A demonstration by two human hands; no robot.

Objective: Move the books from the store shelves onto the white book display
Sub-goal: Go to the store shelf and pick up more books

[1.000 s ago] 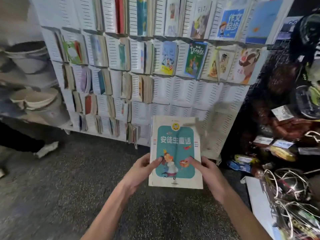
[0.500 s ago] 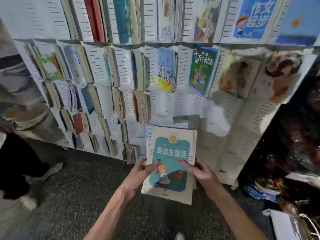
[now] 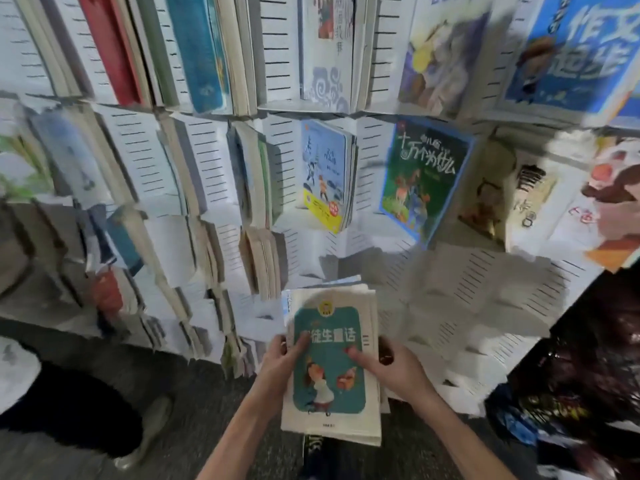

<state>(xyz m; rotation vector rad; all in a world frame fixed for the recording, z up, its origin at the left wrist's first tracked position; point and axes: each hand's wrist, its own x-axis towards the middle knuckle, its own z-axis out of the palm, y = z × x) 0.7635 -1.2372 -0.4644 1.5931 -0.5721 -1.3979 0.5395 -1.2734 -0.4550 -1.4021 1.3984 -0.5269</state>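
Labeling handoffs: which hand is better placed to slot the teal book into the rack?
Right, probably. Both the left hand and right hand grip the teal book, but the rack's empty pockets lie on the right hand's side.

I see both hands holding a small stack of books [image 3: 332, 368] in front of the white slotted book display [image 3: 460, 292]. My left hand [image 3: 282, 358] grips the stack's left edge, thumb lying on the teal cover; my right hand [image 3: 394, 367] grips the right edge, thumb on the cover too. A green-covered book [image 3: 424, 178] and a blue-and-yellow book [image 3: 325, 174] stand in pockets above. Another person's dark trouser leg [image 3: 69, 410] shows at lower left.
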